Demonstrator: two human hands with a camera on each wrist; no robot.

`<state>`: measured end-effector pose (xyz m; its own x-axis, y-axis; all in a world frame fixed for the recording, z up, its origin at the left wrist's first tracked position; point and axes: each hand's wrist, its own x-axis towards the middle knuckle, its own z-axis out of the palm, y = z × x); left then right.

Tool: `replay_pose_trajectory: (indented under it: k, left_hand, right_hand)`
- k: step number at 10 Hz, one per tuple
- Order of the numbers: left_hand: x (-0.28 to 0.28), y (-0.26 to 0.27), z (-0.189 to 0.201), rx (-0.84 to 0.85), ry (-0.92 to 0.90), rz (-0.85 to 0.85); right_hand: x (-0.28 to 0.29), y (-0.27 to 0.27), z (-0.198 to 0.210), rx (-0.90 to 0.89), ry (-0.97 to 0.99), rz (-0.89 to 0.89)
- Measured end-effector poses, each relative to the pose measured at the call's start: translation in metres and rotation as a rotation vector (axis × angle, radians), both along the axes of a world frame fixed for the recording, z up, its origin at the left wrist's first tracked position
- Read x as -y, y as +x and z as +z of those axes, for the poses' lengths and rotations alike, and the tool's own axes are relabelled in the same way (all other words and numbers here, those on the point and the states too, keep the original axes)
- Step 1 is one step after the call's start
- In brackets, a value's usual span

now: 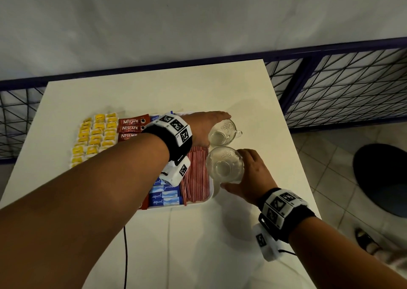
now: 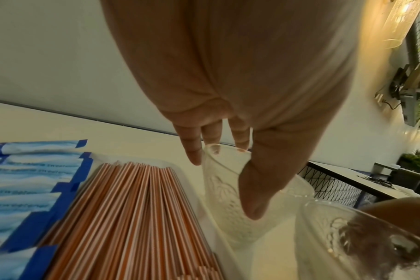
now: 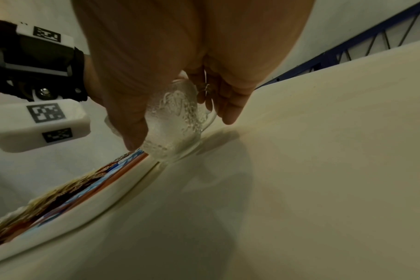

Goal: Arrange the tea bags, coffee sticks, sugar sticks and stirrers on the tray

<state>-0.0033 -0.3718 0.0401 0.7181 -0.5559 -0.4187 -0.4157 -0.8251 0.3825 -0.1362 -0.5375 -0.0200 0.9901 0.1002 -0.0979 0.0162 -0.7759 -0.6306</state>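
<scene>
White tray [image 1: 211, 197] sits mid-table [image 1: 154, 90], filled in columns: yellow tea bags [image 1: 97, 136] toward its left edge, red Nescafe coffee sticks [image 1: 130, 127] next, blue sugar sticks [image 1: 164, 197] after those, red-white striped stirrers [image 1: 196, 178] along its right edge. 2 glass cups stand on the table just beside the tray's right edge. Left hand [image 1: 203, 128] grips the far cup [image 1: 222, 132], thumb on its near side, fingers around the far side; handle points right. Right hand [image 1: 251, 174] grips the near cup [image 1: 224, 164], thumb and fingers curled round its wall. Black cable [image 1: 125, 255] hangs over the table's near edge.
</scene>
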Motion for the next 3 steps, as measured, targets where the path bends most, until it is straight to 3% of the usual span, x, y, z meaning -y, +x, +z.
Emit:
replay_pose_trajectory:
  k: [2,3]
  left_hand:
    - [0.0,-0.001,0.004,-0.024,-0.023,-0.026]
    - [-0.015,-0.005,0.014,-0.006,-0.092,0.058]
  right_hand:
    - [0.0,0.003,0.002,-0.031,-0.016,0.025]
    - [0.01,-0.005,-0.001,-0.113,-0.015,-0.057]
